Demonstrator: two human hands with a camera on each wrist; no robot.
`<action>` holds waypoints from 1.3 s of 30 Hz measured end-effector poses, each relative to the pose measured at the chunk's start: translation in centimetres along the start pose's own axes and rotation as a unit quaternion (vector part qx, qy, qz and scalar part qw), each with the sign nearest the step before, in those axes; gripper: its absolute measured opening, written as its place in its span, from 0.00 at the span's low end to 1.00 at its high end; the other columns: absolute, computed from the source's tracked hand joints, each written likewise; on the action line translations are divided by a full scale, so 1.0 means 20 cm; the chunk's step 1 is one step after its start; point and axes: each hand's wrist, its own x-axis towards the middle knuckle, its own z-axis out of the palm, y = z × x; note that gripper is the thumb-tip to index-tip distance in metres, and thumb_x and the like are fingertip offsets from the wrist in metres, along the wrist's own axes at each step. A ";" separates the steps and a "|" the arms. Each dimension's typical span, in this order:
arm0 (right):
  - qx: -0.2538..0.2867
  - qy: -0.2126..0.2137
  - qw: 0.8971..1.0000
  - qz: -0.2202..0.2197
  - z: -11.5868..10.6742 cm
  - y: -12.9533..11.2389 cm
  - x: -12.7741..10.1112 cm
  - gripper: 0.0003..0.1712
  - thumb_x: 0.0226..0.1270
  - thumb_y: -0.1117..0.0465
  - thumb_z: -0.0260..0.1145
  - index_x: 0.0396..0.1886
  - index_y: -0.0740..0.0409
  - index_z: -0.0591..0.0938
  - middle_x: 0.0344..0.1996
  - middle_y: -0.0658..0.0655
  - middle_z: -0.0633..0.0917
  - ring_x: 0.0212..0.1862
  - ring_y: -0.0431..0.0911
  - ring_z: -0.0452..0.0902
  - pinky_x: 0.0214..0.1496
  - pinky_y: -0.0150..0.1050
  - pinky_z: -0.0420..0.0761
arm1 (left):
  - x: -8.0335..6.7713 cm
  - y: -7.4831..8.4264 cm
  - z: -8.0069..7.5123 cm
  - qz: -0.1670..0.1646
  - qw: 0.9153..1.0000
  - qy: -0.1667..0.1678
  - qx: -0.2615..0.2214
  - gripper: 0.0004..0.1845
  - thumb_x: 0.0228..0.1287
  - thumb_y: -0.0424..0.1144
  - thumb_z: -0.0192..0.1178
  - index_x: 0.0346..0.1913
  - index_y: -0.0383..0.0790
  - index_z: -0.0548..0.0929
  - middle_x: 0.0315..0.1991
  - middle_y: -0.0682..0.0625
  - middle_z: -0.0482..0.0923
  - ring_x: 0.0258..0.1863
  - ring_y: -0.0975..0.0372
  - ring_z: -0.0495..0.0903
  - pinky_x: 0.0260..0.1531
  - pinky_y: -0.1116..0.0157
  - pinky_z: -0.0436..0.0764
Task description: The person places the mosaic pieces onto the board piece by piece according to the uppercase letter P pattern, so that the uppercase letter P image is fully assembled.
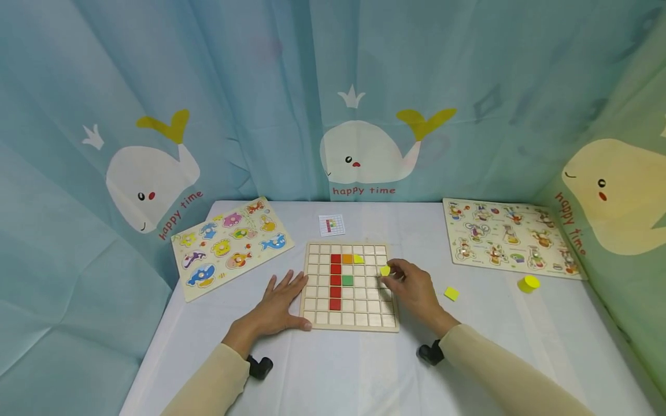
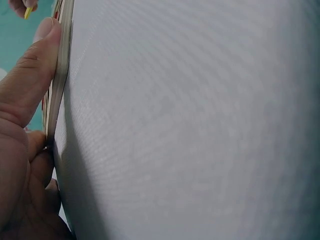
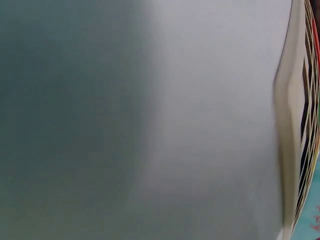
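In the head view a wooden grid board [image 1: 317,317] lies flat on the white table. A column of red square tiles [image 1: 335,280] sits in it, with an orange tile [image 1: 347,259], a yellow tile with a cut corner [image 1: 358,259] and a green tile [image 1: 347,280] to the right. My left hand [image 1: 276,306] rests at the board's left side, fingers spread, thumb at the lower left corner. My right hand [image 1: 416,289] pinches a small yellow tile [image 1: 385,270] between thumb and fingertips over the board's right edge. The right wrist view shows the board's edge [image 3: 287,110] but no fingers.
A small printed pattern card [image 1: 332,225] lies behind the board. To the right are a loose yellow square tile [image 1: 451,294] and a yellow cylinder [image 1: 528,283]. A sea-animal puzzle board [image 1: 234,248] lies at the left, another picture puzzle [image 1: 512,237] at the back right.
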 end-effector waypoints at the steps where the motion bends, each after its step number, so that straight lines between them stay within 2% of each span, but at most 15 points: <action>1: 0.002 -0.005 1.000 -0.004 0.01 -0.01 0.00 0.20 0.65 0.63 0.77 0.54 0.65 0.85 0.39 0.58 0.88 0.40 0.49 0.83 0.43 0.43 0.85 | 0.00 0.00 0.00 0.000 1.000 0.000 0.001 0.62 0.51 0.60 0.80 0.84 0.43 0.58 0.86 0.49 0.53 0.87 0.52 0.40 0.85 0.44 0.30; 6: -0.001 -0.037 0.999 -0.008 0.08 -0.07 0.02 0.20 0.66 0.61 0.77 0.54 0.65 0.85 0.40 0.57 0.88 0.41 0.49 0.84 0.45 0.47 0.86 | 0.01 0.00 0.00 -0.004 1.000 -0.002 0.002 0.62 0.51 0.60 0.80 0.85 0.44 0.58 0.86 0.50 0.53 0.87 0.53 0.39 0.85 0.45 0.29; 16: -0.072 -0.095 0.993 -0.010 0.17 -0.13 0.05 0.21 0.66 0.58 0.77 0.55 0.63 0.86 0.45 0.56 0.89 0.47 0.50 0.81 0.54 0.50 0.86 | 0.01 -0.01 0.01 -0.004 1.000 -0.003 -0.002 0.62 0.51 0.61 0.80 0.85 0.45 0.58 0.86 0.50 0.53 0.88 0.53 0.39 0.85 0.45 0.29; 25: -0.088 -0.098 0.991 -0.019 0.19 -0.13 0.07 0.21 0.65 0.58 0.79 0.53 0.63 0.87 0.44 0.56 0.89 0.46 0.50 0.81 0.52 0.49 0.85 | 0.00 0.00 0.00 -0.005 1.000 -0.003 -0.001 0.62 0.51 0.61 0.80 0.85 0.44 0.58 0.86 0.50 0.53 0.87 0.53 0.39 0.85 0.45 0.29; 32: -0.108 -0.099 0.989 -0.025 0.20 -0.13 0.07 0.20 0.64 0.57 0.79 0.51 0.64 0.87 0.45 0.57 0.89 0.50 0.52 0.82 0.55 0.49 0.86 | 0.01 -0.01 0.00 -0.004 1.000 -0.005 0.004 0.62 0.52 0.62 0.79 0.85 0.45 0.57 0.86 0.51 0.53 0.88 0.53 0.39 0.85 0.46 0.29; 39: -0.106 -0.098 0.989 -0.022 0.21 -0.13 0.07 0.19 0.64 0.56 0.79 0.49 0.63 0.87 0.43 0.57 0.89 0.48 0.52 0.81 0.54 0.49 0.85 | 0.01 -0.01 0.00 0.001 1.000 -0.003 0.003 0.62 0.52 0.63 0.79 0.85 0.45 0.57 0.86 0.50 0.53 0.87 0.53 0.39 0.85 0.45 0.29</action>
